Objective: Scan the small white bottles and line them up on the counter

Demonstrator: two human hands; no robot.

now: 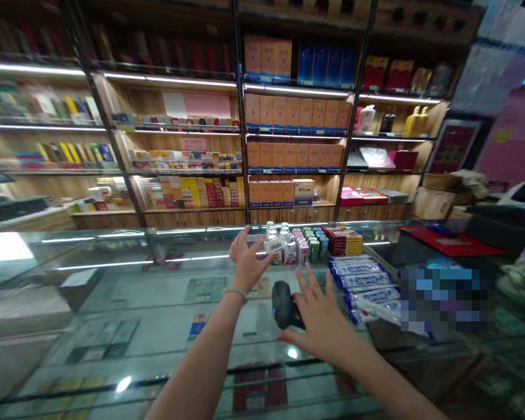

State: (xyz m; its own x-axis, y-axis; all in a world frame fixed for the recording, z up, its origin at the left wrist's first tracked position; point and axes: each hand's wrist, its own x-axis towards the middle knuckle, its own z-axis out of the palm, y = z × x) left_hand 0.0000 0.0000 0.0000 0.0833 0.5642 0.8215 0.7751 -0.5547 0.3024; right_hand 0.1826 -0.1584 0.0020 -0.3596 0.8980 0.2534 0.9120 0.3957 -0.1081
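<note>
My left hand (249, 259) reaches over the glass counter (157, 315), its thumb and a finger at a small clear container (275, 244) that is tilted in front of several small bottles (290, 251). Nearer to me, my right hand (321, 312) is spread with its fingers apart, over the handle side of a black handheld scanner (282, 304) on the glass. Small cans (314, 248) stand just right of the bottles. Blue and white packets (365, 283) lie in a row to the right of my right hand.
Stacked red and yellow boxes (345, 240) sit behind the packets. A red mat (452, 240) lies at the right. Beyond the counter, lit shelves (289, 169) hold orange boxes, small packs and bottles. A wooden box (433, 203) stands at the back right.
</note>
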